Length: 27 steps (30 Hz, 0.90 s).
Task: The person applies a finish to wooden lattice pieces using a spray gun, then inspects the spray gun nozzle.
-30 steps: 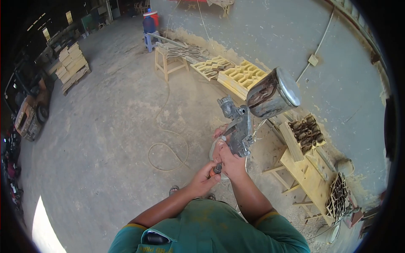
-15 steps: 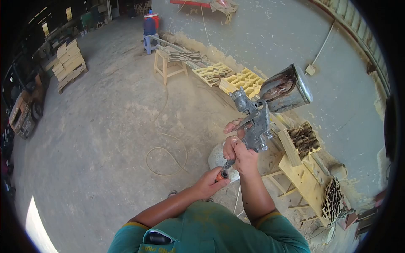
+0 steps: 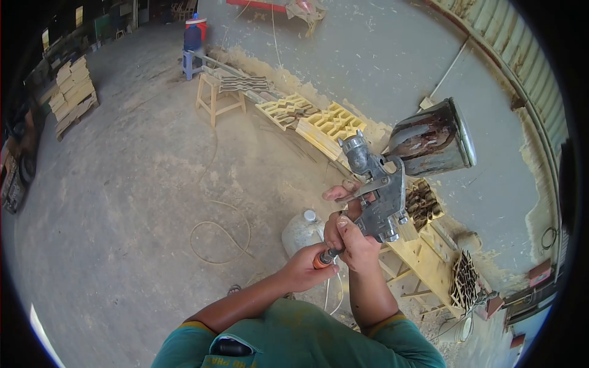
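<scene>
A metal spray gun with a stained cup on top is in my right hand, whose fingers wrap round the handle. Closed round an orange hose coupler, my left hand is just below the gun's handle. The coupler lines up with the air inlet at the bottom of the handle and meets it; whether it is locked on cannot be seen. Under my hands, a whitish plastic jug stands on the floor, partly hidden.
A thin hose loops over the concrete floor. On the right, a wooden bench carries dark slatted pieces. Yellow lattice pieces lie along the grey wall. A wooden stool and a stack of boards are farther off.
My left hand has brought the coupler up to the gun's inlet; before, its open end showed beside it. The view has turned somewhat to the right.
</scene>
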Each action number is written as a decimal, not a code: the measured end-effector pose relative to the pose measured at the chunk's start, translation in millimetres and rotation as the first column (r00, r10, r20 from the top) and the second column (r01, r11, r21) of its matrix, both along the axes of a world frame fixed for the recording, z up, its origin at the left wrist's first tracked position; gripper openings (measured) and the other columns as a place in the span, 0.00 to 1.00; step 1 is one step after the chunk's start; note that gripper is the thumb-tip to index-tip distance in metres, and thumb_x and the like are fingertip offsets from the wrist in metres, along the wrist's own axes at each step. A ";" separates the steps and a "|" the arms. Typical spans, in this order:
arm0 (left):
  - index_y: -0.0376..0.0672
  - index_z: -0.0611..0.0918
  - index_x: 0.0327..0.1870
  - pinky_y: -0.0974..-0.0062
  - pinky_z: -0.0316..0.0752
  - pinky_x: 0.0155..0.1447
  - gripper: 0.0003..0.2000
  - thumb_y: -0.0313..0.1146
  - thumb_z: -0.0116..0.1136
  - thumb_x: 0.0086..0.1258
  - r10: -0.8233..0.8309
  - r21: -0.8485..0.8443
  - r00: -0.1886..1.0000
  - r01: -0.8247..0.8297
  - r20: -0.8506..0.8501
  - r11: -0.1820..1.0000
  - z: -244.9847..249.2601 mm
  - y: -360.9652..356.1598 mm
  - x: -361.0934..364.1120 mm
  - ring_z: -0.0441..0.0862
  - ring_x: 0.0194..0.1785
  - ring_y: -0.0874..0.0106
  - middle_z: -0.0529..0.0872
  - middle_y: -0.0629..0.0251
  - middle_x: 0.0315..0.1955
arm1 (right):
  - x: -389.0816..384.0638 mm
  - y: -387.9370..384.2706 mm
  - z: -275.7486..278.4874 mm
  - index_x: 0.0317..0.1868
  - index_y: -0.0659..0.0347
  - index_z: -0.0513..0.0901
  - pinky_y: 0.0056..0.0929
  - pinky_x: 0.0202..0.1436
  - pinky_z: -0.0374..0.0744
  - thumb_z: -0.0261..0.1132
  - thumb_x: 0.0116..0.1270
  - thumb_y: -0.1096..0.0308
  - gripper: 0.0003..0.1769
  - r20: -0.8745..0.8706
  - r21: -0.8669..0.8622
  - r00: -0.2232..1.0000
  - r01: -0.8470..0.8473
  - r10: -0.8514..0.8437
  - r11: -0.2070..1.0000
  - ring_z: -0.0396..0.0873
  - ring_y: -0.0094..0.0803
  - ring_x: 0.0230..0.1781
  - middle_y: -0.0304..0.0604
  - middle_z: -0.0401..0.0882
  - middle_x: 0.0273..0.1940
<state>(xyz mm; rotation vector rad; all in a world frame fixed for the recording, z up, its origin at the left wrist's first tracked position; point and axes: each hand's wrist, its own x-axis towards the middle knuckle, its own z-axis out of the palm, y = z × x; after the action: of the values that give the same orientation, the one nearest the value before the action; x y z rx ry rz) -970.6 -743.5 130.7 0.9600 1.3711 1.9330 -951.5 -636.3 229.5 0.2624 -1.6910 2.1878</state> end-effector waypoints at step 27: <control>0.38 0.71 0.26 0.73 0.65 0.29 0.06 0.26 0.56 0.53 -0.056 -0.028 0.996 0.055 -0.068 0.998 -3.8 -13.0 -14.4 0.69 0.25 0.78 0.70 0.68 0.19 | -2.2 -27.8 -3.4 0.58 0.61 0.60 0.22 0.19 0.68 0.51 0.65 0.79 0.21 0.125 0.063 0.992 0.027 -0.035 0.998 0.66 0.25 0.16 0.53 0.69 0.47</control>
<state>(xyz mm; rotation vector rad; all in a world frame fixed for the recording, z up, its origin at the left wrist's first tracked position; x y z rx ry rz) -985.0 -756.5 126.9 1.0497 1.3903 1.8520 -953.7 -664.2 226.1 0.1146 -1.8187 2.1738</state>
